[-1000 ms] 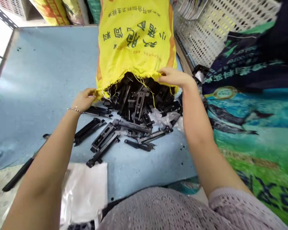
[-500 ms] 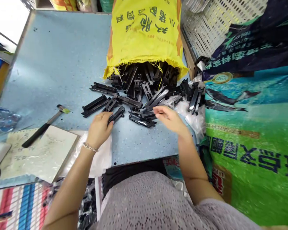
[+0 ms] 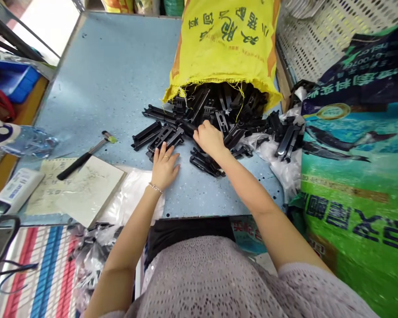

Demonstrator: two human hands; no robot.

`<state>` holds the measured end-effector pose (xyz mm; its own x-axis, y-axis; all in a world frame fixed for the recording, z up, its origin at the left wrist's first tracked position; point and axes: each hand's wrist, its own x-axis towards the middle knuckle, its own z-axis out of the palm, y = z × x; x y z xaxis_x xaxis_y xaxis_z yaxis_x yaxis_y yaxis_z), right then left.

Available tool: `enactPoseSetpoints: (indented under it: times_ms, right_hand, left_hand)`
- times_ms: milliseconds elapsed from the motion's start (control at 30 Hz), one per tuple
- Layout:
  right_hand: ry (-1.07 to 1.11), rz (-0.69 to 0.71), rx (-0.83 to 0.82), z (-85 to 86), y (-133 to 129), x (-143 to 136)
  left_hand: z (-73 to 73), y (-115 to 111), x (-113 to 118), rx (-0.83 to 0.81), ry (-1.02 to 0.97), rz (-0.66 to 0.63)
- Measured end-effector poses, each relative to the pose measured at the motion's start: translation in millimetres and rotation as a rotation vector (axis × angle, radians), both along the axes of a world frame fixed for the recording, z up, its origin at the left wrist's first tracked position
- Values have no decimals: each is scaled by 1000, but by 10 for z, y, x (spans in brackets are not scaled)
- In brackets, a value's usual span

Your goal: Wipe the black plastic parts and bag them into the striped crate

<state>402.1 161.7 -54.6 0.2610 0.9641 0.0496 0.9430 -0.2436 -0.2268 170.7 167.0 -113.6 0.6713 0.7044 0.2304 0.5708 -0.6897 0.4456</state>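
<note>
Black plastic parts (image 3: 146, 134) lie in a loose pile on the blue table (image 3: 119, 57), spilling from the mouth of a yellow woven sack (image 3: 225, 57). My left hand (image 3: 165, 167) rests with fingers spread at the near edge of a few parts, its fingertips touching them. My right hand (image 3: 209, 138) is closed around the end of a black part (image 3: 187, 128) in front of the sack. Another small group of parts (image 3: 205, 162) lies just below my right hand.
On the left are a black-handled hammer (image 3: 82, 159), a white board (image 3: 93, 190), a plastic bottle (image 3: 29, 140) and a blue tray (image 3: 16, 81). A large green and blue sack (image 3: 354, 176) stands at the right, beside a clear plastic bag (image 3: 285, 172).
The view has shifted, so the table appears farther right. My right hand has moved left and away from me and has closed on a part. My left hand's fingers have spread.
</note>
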Motion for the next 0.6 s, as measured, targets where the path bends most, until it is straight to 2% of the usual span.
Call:
enactPoseSetpoints:
  times_ms: [67, 133, 200, 267, 333, 400, 467, 533, 600]
  right_hand:
    - [154, -62, 26, 108, -42, 80]
    - [495, -85, 53, 170, -208, 73]
    - [982, -83, 11, 143, -483, -67]
    - [1406, -59, -154, 46, -812, -294]
    - [1541, -34, -239, -54, -1123, -496]
    - [1443, -43, -141, -101, -1343, -592]
    - [1178, -16, 44, -92, -1425, -587]
    - [842, 86, 182, -73, -1371, -543]
    - [558, 233, 213, -86, -1228, -518]
  left_hand:
    - [102, -52, 10, -49, -97, 14]
    - [236, -191, 45, -197, -278, 15]
    - [361, -368, 106, -484, -561, 1]
    - [449, -529, 170, -840, -870, 31]
    - [492, -650, 189, -1124, -1077, 110]
    - [501, -739, 141, -1281, -1132, 189]
    - [496, -821, 54, -1395, -1105, 195]
    - [490, -908, -20, -1514, -1059, 175]
    - [486, -991, -44, -1627, -1015, 174]
